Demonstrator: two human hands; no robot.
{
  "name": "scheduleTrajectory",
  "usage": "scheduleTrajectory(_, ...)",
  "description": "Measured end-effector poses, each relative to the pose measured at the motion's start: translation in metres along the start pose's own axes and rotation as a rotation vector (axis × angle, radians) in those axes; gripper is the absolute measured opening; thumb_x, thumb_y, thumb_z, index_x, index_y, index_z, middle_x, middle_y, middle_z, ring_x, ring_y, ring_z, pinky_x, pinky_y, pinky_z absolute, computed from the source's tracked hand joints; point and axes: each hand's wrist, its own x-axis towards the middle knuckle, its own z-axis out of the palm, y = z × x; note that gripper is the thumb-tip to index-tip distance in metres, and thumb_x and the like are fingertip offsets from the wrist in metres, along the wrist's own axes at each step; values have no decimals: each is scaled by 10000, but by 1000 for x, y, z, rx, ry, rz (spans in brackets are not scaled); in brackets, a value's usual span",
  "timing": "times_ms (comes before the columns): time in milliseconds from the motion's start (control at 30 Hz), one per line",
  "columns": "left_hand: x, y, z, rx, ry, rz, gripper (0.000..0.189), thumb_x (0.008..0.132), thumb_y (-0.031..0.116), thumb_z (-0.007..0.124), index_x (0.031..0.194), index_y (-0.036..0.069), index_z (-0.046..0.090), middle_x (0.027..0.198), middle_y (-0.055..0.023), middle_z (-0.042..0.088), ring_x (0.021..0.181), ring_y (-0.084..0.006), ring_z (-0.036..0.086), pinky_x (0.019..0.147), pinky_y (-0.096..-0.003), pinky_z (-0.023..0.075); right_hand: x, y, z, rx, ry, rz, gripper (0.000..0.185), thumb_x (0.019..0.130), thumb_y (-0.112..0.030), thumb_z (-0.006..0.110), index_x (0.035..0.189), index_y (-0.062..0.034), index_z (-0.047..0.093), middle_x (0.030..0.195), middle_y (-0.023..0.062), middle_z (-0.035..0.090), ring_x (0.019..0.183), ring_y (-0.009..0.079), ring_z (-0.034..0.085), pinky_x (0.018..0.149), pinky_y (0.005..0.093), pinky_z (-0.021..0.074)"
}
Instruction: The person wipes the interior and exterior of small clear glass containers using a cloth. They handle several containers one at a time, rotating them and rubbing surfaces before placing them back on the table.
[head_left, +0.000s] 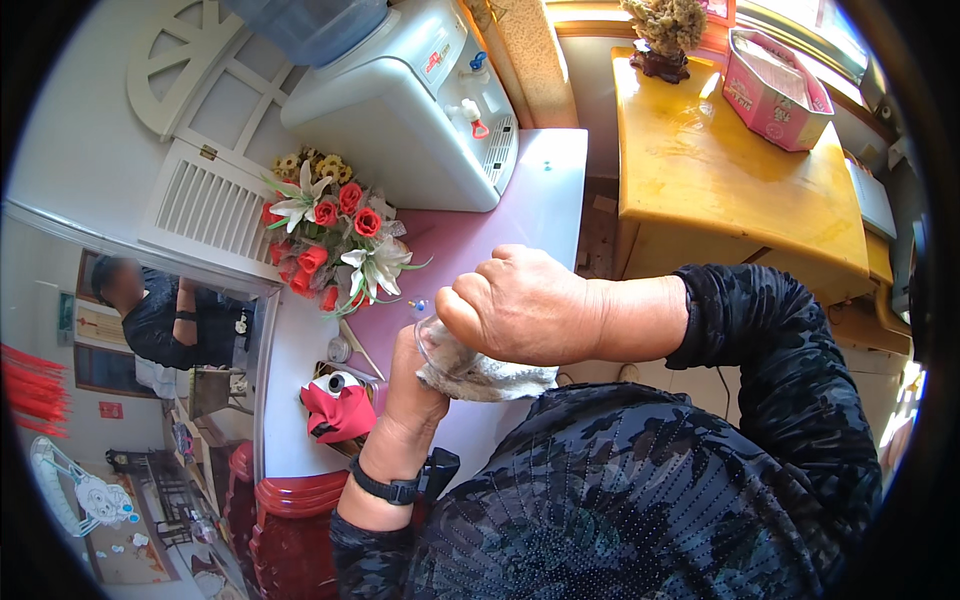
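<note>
In front of my body, my left hand (417, 375), with a black watch on its wrist, holds a clear drinking glass (433, 343). A grey-white cloth (491, 377) is bunched at the glass and hangs out to the right. My right hand (517, 307) is closed in a fist over the glass and the cloth; its fingertips are hidden. Most of the glass and the fingers of my left hand are covered too.
Artificial flowers (326, 240) and a water dispenser (397, 105) stand on the pinkish-white table (457, 240). A red cloth item (339, 412) lies near my left wrist, above stacked red stools (300, 517). A wooden cabinet (720, 165) bears a pink box (780, 112).
</note>
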Motion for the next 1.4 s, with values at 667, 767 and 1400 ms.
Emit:
scheduleTrajectory(667,-11,20,-16,1408,240,814,470,751,405,769,629,59,477,549,-121,485,505,-333,524,476,-404,389,15,-2,-9,518,-486,208,387,606,-239,841,845,-12,639,687,144,661,708,335,687,671,418,554)
scheduleTrajectory(767,-12,26,-14,1496,225,925,359,714,258,745,621,68,454,543,-109,460,495,-309,506,477,-398,372,18,-1,-7,580,-555,228,400,618,-254,827,873,-1,650,730,156,676,723,343,682,696,404,556)
scheduleTrajectory(1400,-37,31,-18,947,614,860,329,906,316,647,851,-6,607,730,-112,636,656,-225,642,617,-317,487,-10,19,24,1819,-516,327,478,683,-156,896,1062,-70,618,1001,5,648,963,115,581,854,296,486)
